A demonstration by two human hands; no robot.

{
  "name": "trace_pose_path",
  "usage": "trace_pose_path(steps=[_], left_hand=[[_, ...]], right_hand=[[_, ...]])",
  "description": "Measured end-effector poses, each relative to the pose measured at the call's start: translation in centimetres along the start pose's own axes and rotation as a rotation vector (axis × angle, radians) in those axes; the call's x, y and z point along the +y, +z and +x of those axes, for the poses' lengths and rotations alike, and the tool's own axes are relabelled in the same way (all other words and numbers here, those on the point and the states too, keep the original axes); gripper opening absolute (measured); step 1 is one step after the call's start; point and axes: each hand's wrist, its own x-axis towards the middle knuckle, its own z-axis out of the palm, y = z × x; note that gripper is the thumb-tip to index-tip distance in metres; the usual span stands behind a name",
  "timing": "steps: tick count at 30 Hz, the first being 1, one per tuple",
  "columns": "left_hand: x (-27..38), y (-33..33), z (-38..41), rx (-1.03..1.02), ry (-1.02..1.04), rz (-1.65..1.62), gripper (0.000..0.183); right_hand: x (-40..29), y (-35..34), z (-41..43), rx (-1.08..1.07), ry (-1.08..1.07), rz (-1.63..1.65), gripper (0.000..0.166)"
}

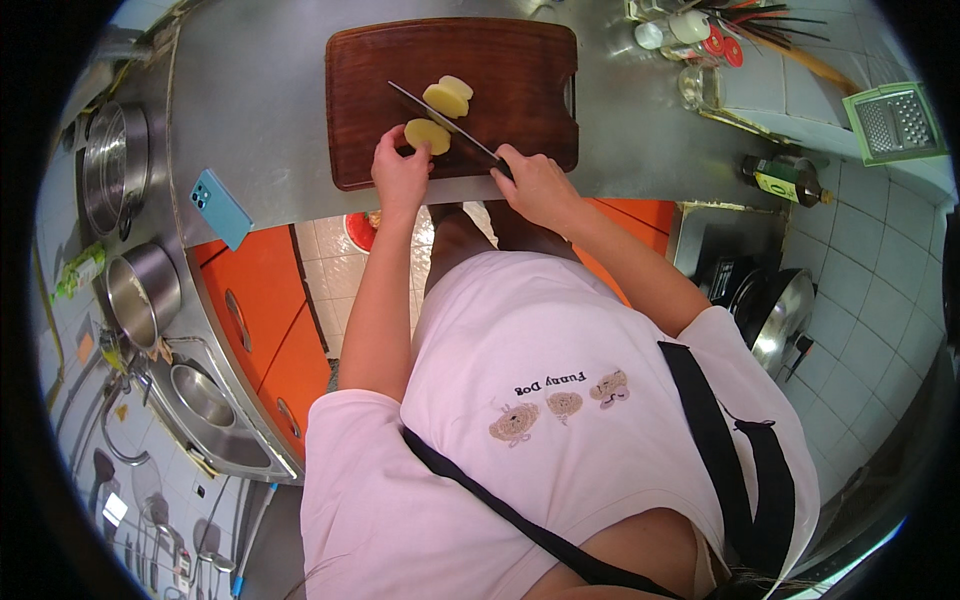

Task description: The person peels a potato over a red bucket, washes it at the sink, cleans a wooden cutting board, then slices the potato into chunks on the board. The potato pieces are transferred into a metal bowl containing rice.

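A dark wooden cutting board lies on the steel counter. My right hand grips the dark handle of a kitchen knife, whose blade points up and left over the board, seen nearly edge-on. My left hand holds a peeled, pale yellow potato piece by its side and near edge, left of the blade. Beyond the blade, other cut pieces, which look like potato slices, overlap on the board. Whether the blade touches any piece cannot be told.
A blue phone lies near the counter's left front edge. Lidded and open steel pots and a sink with a steel bowl are at the left. Glass jars, a dark bottle and a green-framed grater are at the right.
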Motion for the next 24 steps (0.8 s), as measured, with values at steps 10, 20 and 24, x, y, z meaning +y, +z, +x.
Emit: trace_pose_path(steps=[10, 20, 24], left_hand=[[0.6, -0.5, 0.4, 0.048, 0.227, 0.116, 0.035], [0.8, -0.7, 0.6, 0.199, 0.778, 0.661, 0.037], [-0.7, -0.5, -0.5, 0.114, 0.850, 0.638, 0.040]], right_hand=[[-0.2, 0.0, 0.4, 0.030, -0.063, 0.138, 0.017], [-1.9, 0.7, 1.6, 0.024, 0.094, 0.213, 0.021], [-1.5, 0.9, 1.0, 0.024, 0.118, 0.196, 0.021]])
